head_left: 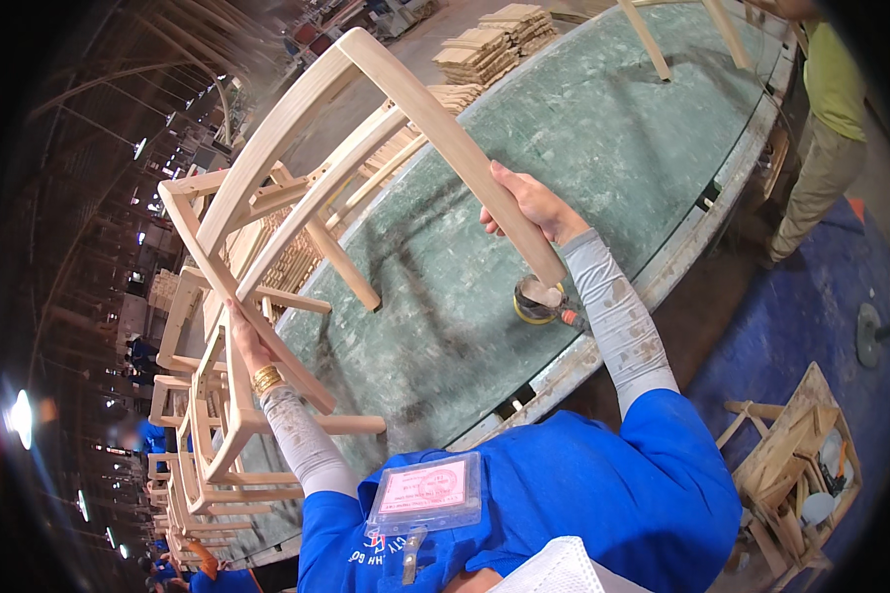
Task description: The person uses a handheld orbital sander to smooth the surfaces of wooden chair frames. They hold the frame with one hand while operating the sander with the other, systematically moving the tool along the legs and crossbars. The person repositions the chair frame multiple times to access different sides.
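Note:
A pale, unpainted wooden chair frame [445,124] is tilted up over the green worktable [425,316], held between both my hands. My left hand [251,341] is closed round one of its legs on the near left. On the right, my right hand [534,205] grips another leg a little above its end, the thumb on top and the fingers curling beneath. Under that leg's end a round power sander [537,299] with a yellow rim lies on the tabletop. The leg partly hides the sander, and I cannot tell whether the two touch.
More chair frames [229,435] line the table's left side. Stacks of wood pieces [504,40] stand beyond it. Legs of another wooden frame [653,44] rest at the far end, near a co-worker in a yellow-green shirt [833,84]. A wooden stand [796,445] holding items stands at lower right.

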Demonstrator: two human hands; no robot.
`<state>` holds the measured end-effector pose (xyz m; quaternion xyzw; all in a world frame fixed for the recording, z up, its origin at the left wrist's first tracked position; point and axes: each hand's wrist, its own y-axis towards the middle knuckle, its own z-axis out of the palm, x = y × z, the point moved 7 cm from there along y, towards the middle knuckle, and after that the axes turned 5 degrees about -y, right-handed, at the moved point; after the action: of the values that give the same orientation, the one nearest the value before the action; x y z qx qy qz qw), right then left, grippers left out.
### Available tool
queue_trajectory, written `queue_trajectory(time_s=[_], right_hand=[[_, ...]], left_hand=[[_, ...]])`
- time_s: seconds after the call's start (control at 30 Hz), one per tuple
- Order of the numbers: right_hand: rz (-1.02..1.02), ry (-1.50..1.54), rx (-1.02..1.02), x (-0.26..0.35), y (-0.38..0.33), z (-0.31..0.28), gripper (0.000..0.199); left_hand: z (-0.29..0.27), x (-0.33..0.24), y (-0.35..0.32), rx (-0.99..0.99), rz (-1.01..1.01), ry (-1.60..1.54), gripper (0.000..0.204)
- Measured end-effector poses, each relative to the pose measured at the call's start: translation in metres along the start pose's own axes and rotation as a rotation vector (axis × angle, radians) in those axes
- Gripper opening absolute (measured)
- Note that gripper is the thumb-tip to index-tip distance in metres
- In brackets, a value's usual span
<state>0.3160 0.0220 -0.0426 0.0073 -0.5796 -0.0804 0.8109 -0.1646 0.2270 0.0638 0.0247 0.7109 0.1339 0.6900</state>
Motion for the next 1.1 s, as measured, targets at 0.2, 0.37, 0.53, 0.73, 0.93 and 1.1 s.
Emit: queue_trajectory(time_s=[0.2, 0.37, 0.53, 0.73, 0.93, 1.1], right_hand=[[-0.004, 0.148, -0.008, -0.048, -0.024, -0.011, 0.056], [0.124, -0.544, -0.211, -0.153, -0.067, -0.044, 0.047], [0.147, -1.375, -0.340, -0.211, -0.087, -0.014, 0.092], [0.182, -1.451, -0.283, -0.219, -0.045, -0.018, 0.081], [0.064, -1.220, -0.273, -0.175, -0.106, 0.022, 0.067], [-0.339, -0.994, -0.372, -0.021, -0.176, 0.087, 0.066]], left_hand=[[-0.013, 0.007, 0.008, -0.022, -0.012, 0.033, 0.056], [-0.002, 0.003, -0.001, 0.012, 0.000, 0.034, 0.058], [0.006, -0.007, -0.010, -0.025, 0.014, -0.007, 0.059], [0.000, -0.017, -0.012, -0.042, 0.047, 0.048, 0.066], [0.003, -0.009, -0.017, -0.047, -0.075, -0.002, 0.049], [0.016, -0.017, -0.010, -0.039, -0.044, -0.005, 0.050]])
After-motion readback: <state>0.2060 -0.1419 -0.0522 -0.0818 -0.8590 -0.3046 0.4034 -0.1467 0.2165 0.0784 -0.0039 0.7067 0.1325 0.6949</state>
